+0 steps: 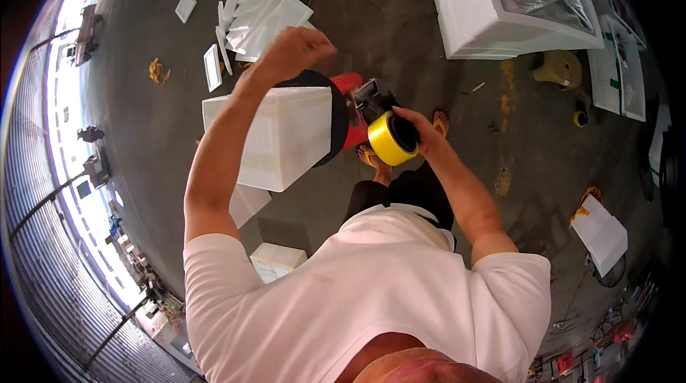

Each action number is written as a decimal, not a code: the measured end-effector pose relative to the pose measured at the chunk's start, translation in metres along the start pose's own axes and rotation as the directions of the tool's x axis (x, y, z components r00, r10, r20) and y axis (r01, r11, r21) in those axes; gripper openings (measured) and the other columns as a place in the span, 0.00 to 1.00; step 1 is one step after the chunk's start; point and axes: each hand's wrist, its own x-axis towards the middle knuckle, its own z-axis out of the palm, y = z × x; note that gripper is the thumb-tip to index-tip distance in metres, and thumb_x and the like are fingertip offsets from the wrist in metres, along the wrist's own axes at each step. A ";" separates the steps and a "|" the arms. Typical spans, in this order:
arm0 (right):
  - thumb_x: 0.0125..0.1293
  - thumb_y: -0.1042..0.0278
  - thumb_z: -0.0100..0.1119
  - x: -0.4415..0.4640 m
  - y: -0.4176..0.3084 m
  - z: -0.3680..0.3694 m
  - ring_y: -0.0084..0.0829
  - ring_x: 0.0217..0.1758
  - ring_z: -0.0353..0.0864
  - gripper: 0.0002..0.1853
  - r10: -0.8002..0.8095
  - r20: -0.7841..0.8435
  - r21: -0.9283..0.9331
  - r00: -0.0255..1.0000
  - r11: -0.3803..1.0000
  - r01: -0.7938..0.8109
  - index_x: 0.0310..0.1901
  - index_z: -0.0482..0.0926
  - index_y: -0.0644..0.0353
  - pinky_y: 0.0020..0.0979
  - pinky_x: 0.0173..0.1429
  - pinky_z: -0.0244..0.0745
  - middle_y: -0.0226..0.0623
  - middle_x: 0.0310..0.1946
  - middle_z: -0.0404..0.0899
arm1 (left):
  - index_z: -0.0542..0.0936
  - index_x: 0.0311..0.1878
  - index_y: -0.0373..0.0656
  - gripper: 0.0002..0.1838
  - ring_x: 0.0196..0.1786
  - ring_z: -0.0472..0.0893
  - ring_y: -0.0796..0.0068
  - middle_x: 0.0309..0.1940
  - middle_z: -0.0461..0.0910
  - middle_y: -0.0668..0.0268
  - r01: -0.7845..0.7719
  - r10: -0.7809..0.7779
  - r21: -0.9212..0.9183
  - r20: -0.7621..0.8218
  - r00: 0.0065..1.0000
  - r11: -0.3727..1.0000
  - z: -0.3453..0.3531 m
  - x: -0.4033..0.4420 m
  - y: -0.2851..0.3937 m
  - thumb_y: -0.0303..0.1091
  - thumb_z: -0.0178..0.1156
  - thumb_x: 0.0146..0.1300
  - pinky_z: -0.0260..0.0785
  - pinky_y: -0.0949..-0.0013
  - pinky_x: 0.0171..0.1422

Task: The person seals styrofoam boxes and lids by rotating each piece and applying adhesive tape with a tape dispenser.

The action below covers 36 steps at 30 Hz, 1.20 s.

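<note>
My right hand (423, 133) grips a tape dispenser (375, 99) carrying a big roll of yellow tape (391, 141). Its dark metal head points up and left, beside a red and black round stand (354, 120). On that stand rests a white foam box (286, 136), its large side facing me. Raised above the box's far edge, my left hand (296, 53) is slightly blurred, with its fingers curled together. Whether anything is between those fingers cannot be made out.
White foam lids (268, 15) lie in a loose pile on the floor beyond the box. Large foam boxes (471, 8) stand at the upper right, near a tan container (557, 68). A smaller white box (277, 260) sits at the lower left.
</note>
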 end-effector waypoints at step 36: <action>0.55 0.70 0.70 0.220 -0.049 -0.103 0.23 0.54 0.75 0.27 0.014 0.182 -0.965 0.983 0.197 0.175 0.60 0.79 0.59 0.27 0.59 0.70 0.34 0.49 0.81 | 0.72 0.59 0.44 0.31 0.58 0.72 0.49 0.53 0.76 0.54 0.629 -0.420 0.101 -0.662 0.621 0.771 0.027 -0.106 -0.176 0.37 0.67 0.49 0.60 0.54 0.67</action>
